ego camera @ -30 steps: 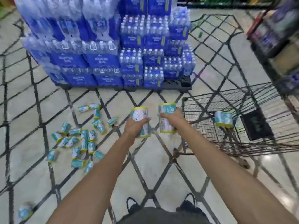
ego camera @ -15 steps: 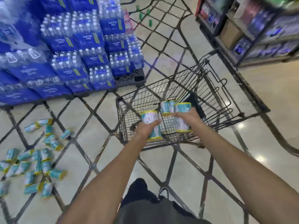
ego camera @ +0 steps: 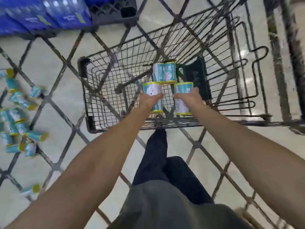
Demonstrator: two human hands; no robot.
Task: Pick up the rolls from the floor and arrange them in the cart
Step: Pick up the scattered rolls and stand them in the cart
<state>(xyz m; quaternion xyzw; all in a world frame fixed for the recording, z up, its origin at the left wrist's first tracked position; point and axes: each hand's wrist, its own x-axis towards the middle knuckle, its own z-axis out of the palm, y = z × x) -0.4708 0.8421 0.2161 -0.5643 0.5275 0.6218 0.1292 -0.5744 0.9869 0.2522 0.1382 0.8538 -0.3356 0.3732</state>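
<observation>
A pale glossy floor crossed by dark diagonal lines runs under a black wire cart. Beyond the cart's far-left corner, blue packs of bottled water sit on a dark pallet. Both arms reach forward over the cart's near rim. The left hand grasps 1 teal roll upright inside the cart, fingers wrapped round its middle. The right hand grasps a 2nd roll the same way, just right of the first. Behind them, 2 rolls stand side by side, touching, on the cart's floor. Left of the cart, loose rolls lie scattered on the floor.
</observation>
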